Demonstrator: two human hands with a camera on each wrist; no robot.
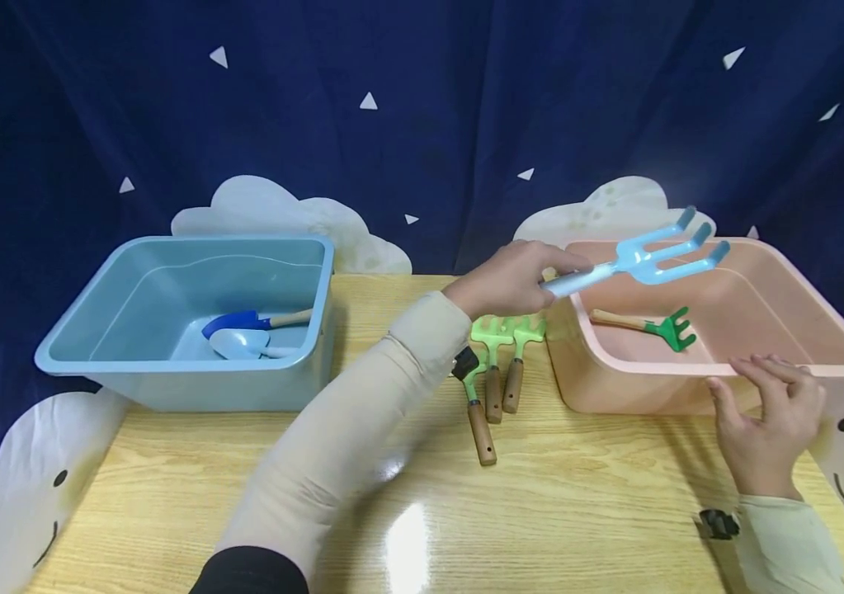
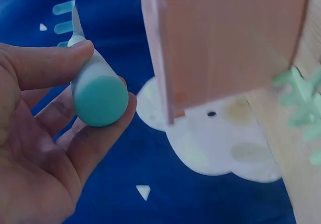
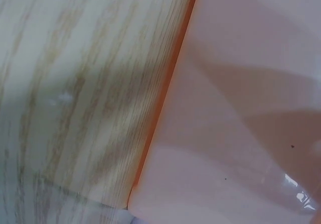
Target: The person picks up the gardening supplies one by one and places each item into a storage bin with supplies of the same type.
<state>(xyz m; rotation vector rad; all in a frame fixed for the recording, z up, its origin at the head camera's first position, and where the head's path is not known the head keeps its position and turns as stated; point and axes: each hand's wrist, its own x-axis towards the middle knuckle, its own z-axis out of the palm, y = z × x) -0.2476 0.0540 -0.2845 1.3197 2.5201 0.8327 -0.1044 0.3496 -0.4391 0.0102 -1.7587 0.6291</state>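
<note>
My left hand (image 1: pixel 514 276) grips a light blue hand fork (image 1: pixel 652 260) by its handle, thumb on one side and fingers on the other. Its tines point right, over the pink bin (image 1: pixel 637 388). In the left wrist view the fork's round teal handle end (image 2: pixel 102 101) faces the camera. My right hand (image 1: pixel 774 417) rests at the bin's front rim, fingertips over the edge and thumb by the outer wall. Inside that bin lies a green hand rake (image 1: pixel 670 328) with a wooden handle. The right wrist view shows only the bin's wall (image 3: pixel 225 108) beside the table.
Three light green garden tools (image 1: pixel 494 334) with brown handles lie on the table (image 1: pixel 540 511), between the bins. At the left stands a blue bin (image 1: pixel 191 388) holding a dark blue trowel (image 1: pixel 232 322) and a light blue trowel (image 1: pixel 239 343). A navy curtain (image 1: pixel 422 124) hangs behind.
</note>
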